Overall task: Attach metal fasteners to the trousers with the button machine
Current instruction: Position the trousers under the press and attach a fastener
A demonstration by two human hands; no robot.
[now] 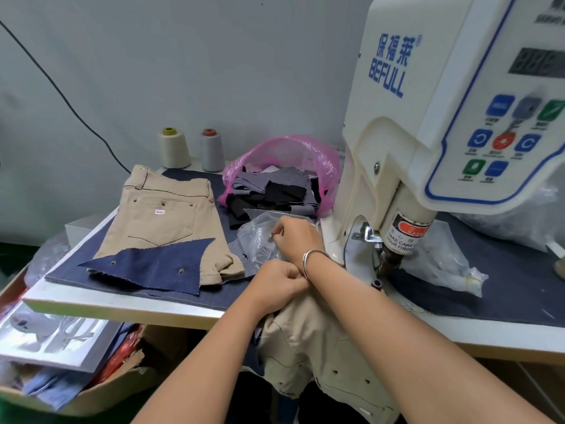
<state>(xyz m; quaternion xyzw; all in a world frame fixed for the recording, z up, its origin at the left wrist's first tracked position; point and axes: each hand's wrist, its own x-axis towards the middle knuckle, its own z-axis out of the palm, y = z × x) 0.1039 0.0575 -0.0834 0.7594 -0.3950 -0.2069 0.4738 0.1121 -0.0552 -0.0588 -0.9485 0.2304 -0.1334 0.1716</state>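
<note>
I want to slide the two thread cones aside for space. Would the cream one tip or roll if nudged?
The cream thread cone stands upright on its wide base, so a low push probably slides it. A push near its narrow top might tip it. Once down, its taper would likely make it roll in a curve toward the grey cone.

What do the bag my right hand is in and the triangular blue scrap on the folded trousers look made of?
The bag looks like thin clear plastic film: see-through, crinkled, glossy. The blue scrap looks like denim: matte woven cloth with frayed edges, holding two brassy metal fasteners.
</note>
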